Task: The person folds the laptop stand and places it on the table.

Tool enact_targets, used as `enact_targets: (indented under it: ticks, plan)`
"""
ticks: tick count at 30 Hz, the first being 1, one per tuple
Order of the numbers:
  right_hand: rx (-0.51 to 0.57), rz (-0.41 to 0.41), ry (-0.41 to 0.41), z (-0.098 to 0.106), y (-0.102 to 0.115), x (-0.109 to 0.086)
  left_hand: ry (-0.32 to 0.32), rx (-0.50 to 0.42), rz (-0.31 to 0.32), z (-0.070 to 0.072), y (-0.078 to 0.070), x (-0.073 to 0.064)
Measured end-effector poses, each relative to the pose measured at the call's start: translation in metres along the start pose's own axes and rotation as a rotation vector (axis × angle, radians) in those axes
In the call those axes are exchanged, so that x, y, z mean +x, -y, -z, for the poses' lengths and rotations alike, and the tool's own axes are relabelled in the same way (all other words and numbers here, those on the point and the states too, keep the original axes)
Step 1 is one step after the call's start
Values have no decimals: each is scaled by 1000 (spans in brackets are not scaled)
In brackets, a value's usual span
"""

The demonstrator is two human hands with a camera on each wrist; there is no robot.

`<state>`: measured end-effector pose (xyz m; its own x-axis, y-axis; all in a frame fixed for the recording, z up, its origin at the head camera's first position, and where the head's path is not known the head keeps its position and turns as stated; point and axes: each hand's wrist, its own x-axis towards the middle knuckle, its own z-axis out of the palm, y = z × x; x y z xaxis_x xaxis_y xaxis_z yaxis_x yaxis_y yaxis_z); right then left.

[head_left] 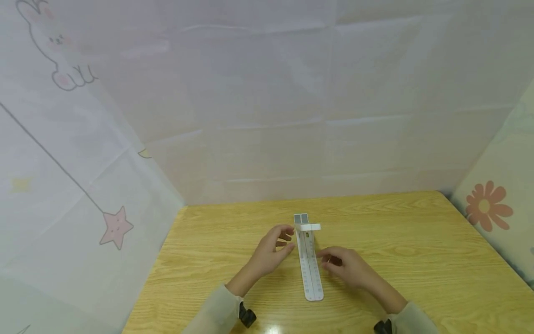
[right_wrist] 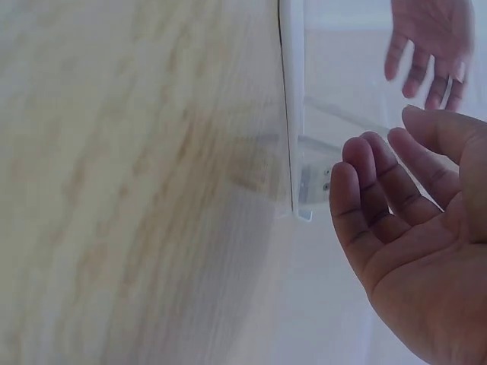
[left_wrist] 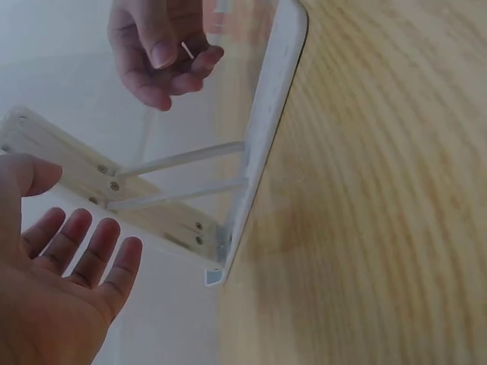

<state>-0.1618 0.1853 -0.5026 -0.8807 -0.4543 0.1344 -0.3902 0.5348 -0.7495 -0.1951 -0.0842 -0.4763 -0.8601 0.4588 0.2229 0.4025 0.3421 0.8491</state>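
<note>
Head view: two hands (head_left: 270, 252), one stand (head_left: 310, 276)

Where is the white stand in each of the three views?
Head: the white stand is low, slightly right of centre, between the left hand and right hand.
Left wrist: its raised panel slants from the left edge down to the base, which runs to the top edge.
Right wrist: the base is a thin upright strip, upper half, right of centre.
Shared landmark: the wood-grain table.
</note>
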Motion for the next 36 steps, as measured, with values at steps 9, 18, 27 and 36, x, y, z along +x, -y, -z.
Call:
enact_targets:
  ticks: [9,18,27,36]
  plan:
    - [85,-68,-29,5,-11,7,-47,-114,153,-11,9,-2]
    - [206,-150,-11,7,-16,15,-61,-181,206,-17,1,-2]
    - [345,-202,2,7,-20,21,-76,-255,269,-28,1,6]
    - [390,-233,1,5,-24,28,-89,-350,324,-35,21,10]
